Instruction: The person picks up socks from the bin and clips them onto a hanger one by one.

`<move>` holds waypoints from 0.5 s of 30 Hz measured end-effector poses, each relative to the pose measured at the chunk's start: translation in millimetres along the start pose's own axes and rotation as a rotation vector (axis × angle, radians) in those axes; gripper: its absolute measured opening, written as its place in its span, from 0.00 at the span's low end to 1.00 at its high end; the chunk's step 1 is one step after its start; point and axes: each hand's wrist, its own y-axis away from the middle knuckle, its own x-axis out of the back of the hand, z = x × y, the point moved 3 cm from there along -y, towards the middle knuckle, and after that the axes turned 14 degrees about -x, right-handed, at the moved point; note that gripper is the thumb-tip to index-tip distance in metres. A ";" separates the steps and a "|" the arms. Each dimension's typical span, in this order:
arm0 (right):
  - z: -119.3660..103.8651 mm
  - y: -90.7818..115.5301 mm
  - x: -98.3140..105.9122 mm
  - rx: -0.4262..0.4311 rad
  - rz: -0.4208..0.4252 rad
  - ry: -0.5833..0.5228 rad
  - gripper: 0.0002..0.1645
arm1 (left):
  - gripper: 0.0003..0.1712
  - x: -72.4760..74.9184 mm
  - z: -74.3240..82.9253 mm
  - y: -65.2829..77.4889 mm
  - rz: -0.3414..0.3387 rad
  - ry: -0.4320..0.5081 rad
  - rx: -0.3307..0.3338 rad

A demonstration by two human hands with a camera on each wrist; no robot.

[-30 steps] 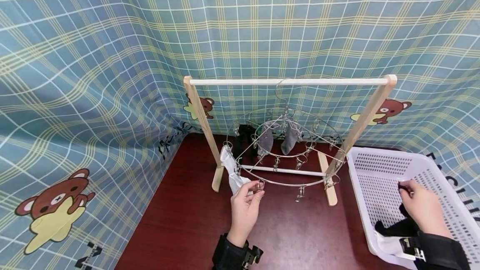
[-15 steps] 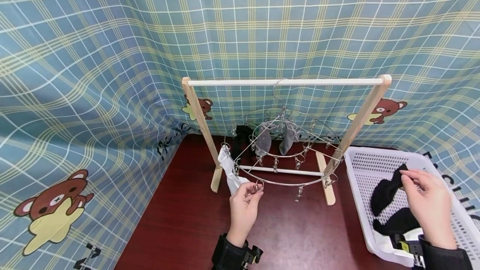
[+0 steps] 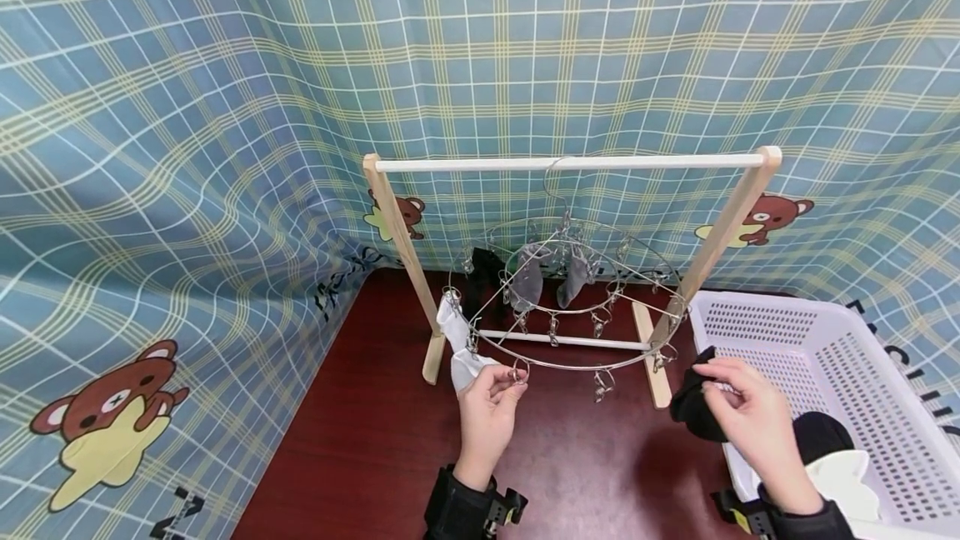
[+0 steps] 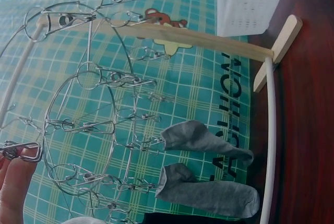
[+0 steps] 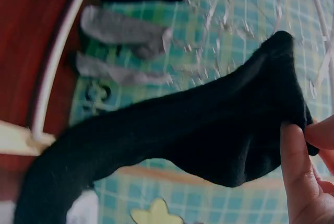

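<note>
- Your right hand (image 3: 757, 419) pinches a black sock (image 3: 696, 407) at its cuff, thumb against finger.
- Your left hand (image 3: 487, 415) pinches a wire clip (image 3: 517, 372) on the near rim of the round hanger (image 3: 558, 367); whether the clip's mouth is spread, you cannot tell.
- Key relation: the sock lies to the right of your left hand and its clip, well apart from both, near the left edge of the basket (image 3: 862, 332).
- Long axis: in the right wrist view, the sock runs from the pinched cuff down towards the table, bending at its far end, roughly as the hung grey socks (image 4: 209, 198) do.
- Nearer hand: the right, touching the cuff; the left touches only the clip.
</note>
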 end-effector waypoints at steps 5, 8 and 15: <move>-6.6 11.1 -23.0 0.021 -0.001 0.079 0.14 | 0.07 -0.8 -0.7 0.3 0.004 0.011 0.014; -5.8 17.3 -34.9 0.028 0.012 0.125 0.14 | 0.07 -1.1 0.0 0.2 0.009 0.007 0.018; -4.1 27.4 -62.4 -0.019 -0.020 0.140 0.12 | 0.06 -2.4 2.4 -0.2 0.013 -0.004 0.010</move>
